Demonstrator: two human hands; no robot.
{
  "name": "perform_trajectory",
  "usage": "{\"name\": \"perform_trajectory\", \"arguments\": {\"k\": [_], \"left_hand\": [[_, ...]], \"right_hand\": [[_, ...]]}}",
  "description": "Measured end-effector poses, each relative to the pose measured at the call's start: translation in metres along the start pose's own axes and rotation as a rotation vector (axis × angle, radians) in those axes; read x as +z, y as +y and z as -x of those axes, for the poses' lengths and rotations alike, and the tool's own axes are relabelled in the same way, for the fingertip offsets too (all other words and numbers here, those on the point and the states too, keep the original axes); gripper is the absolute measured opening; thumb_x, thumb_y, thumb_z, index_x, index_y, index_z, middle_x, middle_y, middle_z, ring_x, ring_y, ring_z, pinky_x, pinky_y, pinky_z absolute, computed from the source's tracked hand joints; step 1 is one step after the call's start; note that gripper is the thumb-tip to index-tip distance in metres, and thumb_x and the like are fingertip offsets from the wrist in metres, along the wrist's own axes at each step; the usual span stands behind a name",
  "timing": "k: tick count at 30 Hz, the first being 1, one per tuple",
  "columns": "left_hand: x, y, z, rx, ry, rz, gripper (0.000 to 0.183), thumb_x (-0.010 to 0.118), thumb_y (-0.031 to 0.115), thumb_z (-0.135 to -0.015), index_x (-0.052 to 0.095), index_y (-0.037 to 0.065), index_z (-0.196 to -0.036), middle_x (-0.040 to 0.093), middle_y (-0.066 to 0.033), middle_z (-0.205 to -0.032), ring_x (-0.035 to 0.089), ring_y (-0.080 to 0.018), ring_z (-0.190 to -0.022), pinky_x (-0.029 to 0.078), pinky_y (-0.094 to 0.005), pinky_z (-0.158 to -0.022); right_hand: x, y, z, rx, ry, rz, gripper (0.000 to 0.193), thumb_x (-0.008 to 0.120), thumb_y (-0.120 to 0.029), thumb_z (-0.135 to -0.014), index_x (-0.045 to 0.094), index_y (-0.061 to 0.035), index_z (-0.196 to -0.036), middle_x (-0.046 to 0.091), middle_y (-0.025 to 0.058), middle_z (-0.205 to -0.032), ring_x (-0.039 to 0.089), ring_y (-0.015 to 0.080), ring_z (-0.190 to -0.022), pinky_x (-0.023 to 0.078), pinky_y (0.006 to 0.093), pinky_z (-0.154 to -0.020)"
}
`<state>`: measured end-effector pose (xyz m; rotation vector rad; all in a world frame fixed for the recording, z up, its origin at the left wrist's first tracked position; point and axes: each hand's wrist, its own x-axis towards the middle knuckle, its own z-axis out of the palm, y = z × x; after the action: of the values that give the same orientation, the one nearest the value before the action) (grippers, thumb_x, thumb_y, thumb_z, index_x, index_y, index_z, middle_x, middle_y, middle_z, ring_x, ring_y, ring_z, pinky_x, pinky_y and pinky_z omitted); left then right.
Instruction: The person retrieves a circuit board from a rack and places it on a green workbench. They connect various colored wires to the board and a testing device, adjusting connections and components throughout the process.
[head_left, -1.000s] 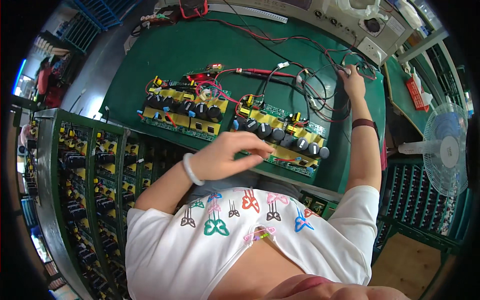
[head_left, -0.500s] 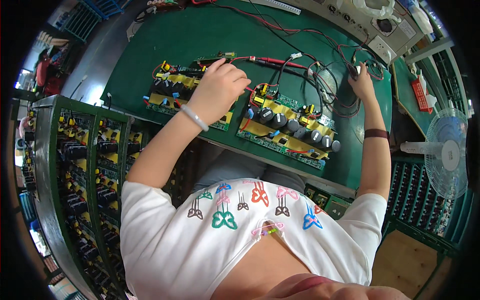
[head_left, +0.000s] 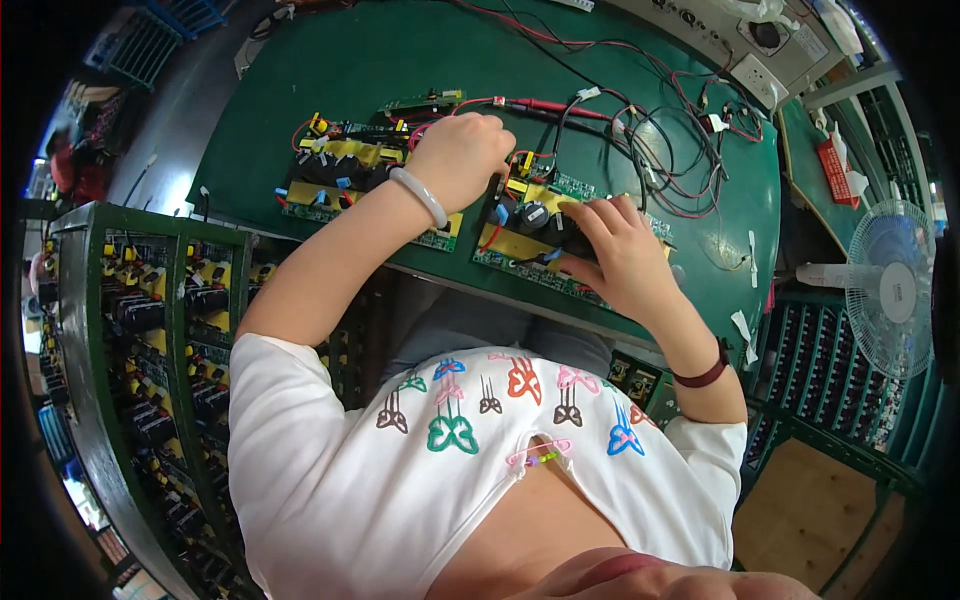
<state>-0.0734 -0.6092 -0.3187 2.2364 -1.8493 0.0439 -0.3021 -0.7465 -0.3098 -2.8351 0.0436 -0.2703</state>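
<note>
- Two circuit boards crowded with parts lie side by side on a green table (head_left: 300,85), seen from above.
- Left hand (head_left: 460,157), wearing a pale bracelet (head_left: 420,197): curled between the left board (head_left: 375,155) and the right board (head_left: 508,246), partly covering the left one. Its fingers are bent close together; their tips are hidden, so I cannot tell what they grip.
- Right hand (head_left: 632,250): over the right board, thumb and forefinger apart around its black cylinders. I cannot tell whether they grip.
- Beyond the boards: a small circuit board (head_left: 428,101), a red probe (head_left: 550,106) and tangled cables.
- At the sides: a rack (head_left: 178,320) of boards on the left, a white fan (head_left: 898,293) on the right.
</note>
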Motion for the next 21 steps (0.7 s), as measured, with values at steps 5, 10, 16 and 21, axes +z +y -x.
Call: {"name": "perform_trajectory", "arguments": {"k": [5, 10, 16, 21], "left_hand": [[0.009, -0.002, 0.002, 0.070, 0.080, -0.002, 0.021, 0.073, 0.018, -0.084, 0.073, 0.006, -0.101, 0.066, -0.0088, -0.088, 0.065, -0.0290, -0.092, 0.052, -0.0413, -0.080], [0.003, -0.004, 0.002, 0.008, 0.057, -0.028, 0.016, 0.072, 0.020, -0.085, 0.073, 0.007, -0.095, 0.066, -0.0073, -0.086, 0.064, -0.0287, -0.089, 0.050, -0.0413, -0.079], [0.002, -0.013, 0.002, 0.102, 0.022, 0.122, 0.017, 0.071, 0.020, -0.087, 0.073, 0.007, -0.099, 0.065, -0.0066, -0.094, 0.062, -0.0281, -0.097, 0.049, -0.0413, -0.087], [-0.027, -0.031, 0.015, 0.064, 0.272, 0.151, 0.032, 0.070, 0.018, -0.088, 0.069, 0.007, -0.118, 0.064, -0.0119, -0.116, 0.060, -0.0314, -0.109, 0.049, -0.0417, -0.095]], "right_hand": [[0.018, -0.001, -0.001, -0.015, 0.089, 0.155, 0.048, 0.075, -0.029, -0.081, 0.060, -0.0102, -0.122, 0.059, 0.0055, -0.100, 0.057, 0.0272, -0.096, 0.047, 0.0398, -0.082], [0.026, 0.005, 0.013, 0.062, 0.045, 0.192, 0.045, 0.073, -0.030, -0.083, 0.058, -0.0080, -0.120, 0.057, 0.0081, -0.099, 0.060, 0.0288, -0.090, 0.048, 0.0401, -0.079], [0.010, 0.010, 0.020, 0.126, -0.002, 0.206, 0.040, 0.074, -0.029, -0.083, 0.058, -0.0078, -0.112, 0.057, 0.0083, -0.098, 0.062, 0.0297, -0.090, 0.049, 0.0405, -0.078], [-0.008, 0.016, 0.038, 0.202, -0.029, 0.221, 0.038, 0.076, -0.026, -0.081, 0.058, -0.0081, -0.108, 0.058, 0.0089, -0.098, 0.062, 0.0311, -0.090, 0.049, 0.0422, -0.077]]}}
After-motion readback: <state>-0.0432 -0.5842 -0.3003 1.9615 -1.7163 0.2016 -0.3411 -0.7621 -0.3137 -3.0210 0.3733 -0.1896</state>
